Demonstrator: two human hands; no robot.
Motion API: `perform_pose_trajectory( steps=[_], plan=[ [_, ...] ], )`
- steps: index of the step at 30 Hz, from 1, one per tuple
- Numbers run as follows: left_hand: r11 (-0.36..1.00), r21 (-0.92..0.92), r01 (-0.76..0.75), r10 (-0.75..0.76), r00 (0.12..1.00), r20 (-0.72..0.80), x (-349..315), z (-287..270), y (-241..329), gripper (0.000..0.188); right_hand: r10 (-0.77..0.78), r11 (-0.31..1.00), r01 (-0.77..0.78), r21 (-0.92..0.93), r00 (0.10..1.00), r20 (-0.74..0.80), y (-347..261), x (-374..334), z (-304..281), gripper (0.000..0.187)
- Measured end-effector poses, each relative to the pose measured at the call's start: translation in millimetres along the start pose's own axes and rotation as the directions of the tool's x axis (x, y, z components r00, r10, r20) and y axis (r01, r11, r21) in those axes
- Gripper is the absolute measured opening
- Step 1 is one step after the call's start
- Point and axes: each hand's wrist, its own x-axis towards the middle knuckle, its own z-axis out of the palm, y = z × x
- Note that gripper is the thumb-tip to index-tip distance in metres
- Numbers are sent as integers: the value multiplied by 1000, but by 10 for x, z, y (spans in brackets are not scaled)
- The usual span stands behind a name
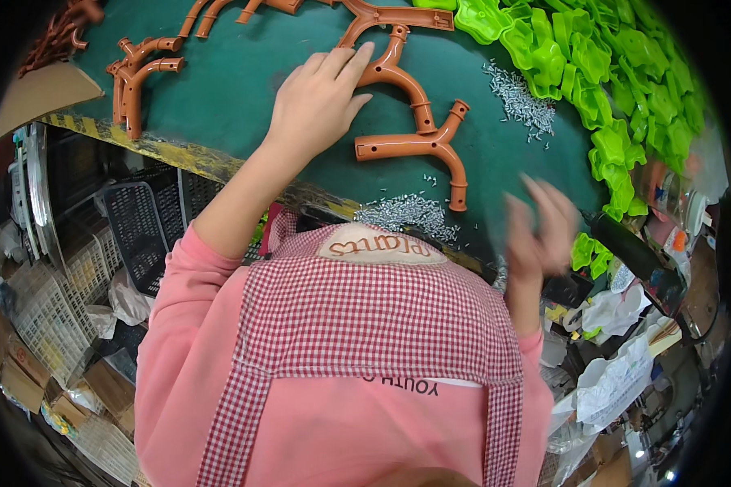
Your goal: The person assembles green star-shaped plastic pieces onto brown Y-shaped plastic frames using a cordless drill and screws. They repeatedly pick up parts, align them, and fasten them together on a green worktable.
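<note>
Over the green table top, my left hand (pixel 313 105) reaches forward with its fingers stretched out, touching a brown plastic branch tube (pixel 406 84). Part of that tube is hidden under the fingers. Its lower end meets a forked brown branch piece (pixel 398 146), while another forked branch piece (pixel 410 16) lies beyond it. My right hand (pixel 544 227) is at the table's near right edge, smeared by motion. Whether it holds anything cannot be made out. Closest to it is a pile of small silver screws (pixel 410 214).
A second screw pile (pixel 524 101) lies beside a large heap of bright green leaf-shaped plastic parts (pixel 617 65). At the left stand more joined branch pieces (pixel 134 81). Below the table's yellow-striped edge (pixel 162 150) are a dark plastic crate (pixel 134 231) and pale baskets (pixel 45 312).
</note>
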Motion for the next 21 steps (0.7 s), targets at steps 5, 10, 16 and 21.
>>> perform_pose_trajectory(
  steps=[5, 10, 16, 21],
  plan=[
    [948, -247, -198, 160, 973, -168, -106, -58, 219, 17, -26, 999, -15, -36, 459, -888, 978, -419, -798, 40],
    [910, -377, -174, 206, 977, 47, -170, -150, 534, 31, 338, 924, -203, 325, 832, -440, 1290, -418, -493, 45],
    [915, -390, -104, 142, 988, 68, -376, -32, 582, 36, 406, 496, -20, 868, 889, -212, 856, -526, -328, 72],
    [920, -390, -44, 110, 983, 148, -384, 0, 603, 40, 159, 123, -178, 976, 975, 158, 338, -262, -273, 96]
  ],
)
